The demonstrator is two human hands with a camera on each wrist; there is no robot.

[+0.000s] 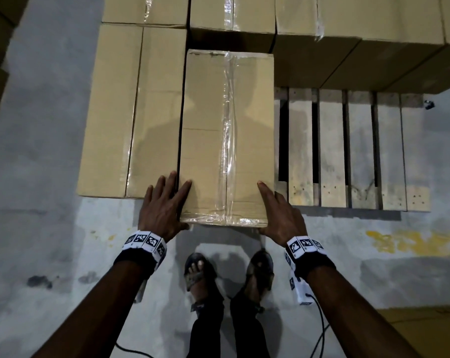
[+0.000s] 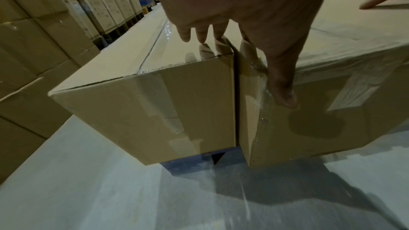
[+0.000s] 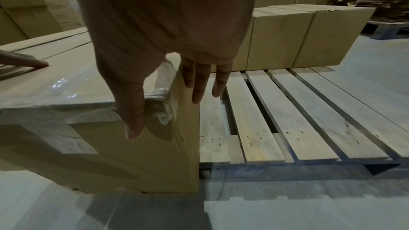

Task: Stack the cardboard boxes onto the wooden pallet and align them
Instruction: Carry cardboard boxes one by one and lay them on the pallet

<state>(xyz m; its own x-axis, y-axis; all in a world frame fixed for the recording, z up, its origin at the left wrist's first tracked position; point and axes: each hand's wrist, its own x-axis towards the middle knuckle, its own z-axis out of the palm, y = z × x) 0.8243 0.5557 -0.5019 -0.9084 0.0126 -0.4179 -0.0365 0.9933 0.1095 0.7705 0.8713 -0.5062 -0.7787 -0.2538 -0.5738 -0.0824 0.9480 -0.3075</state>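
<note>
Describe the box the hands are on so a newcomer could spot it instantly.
Start at the wooden pallet: bare slats on its right, cardboard boxes on its left and far side. The box is the long one right beside the bare slats. Unlike its neighbours, its near end overhangs the pallet edge, with the left hand and right hand at its near corners.

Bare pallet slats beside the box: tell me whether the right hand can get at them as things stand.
Probably yes. The right hand rests at the near right corner of the taped box, and the pallet slats lie uncovered right beside its fingers, with nothing between.
</note>
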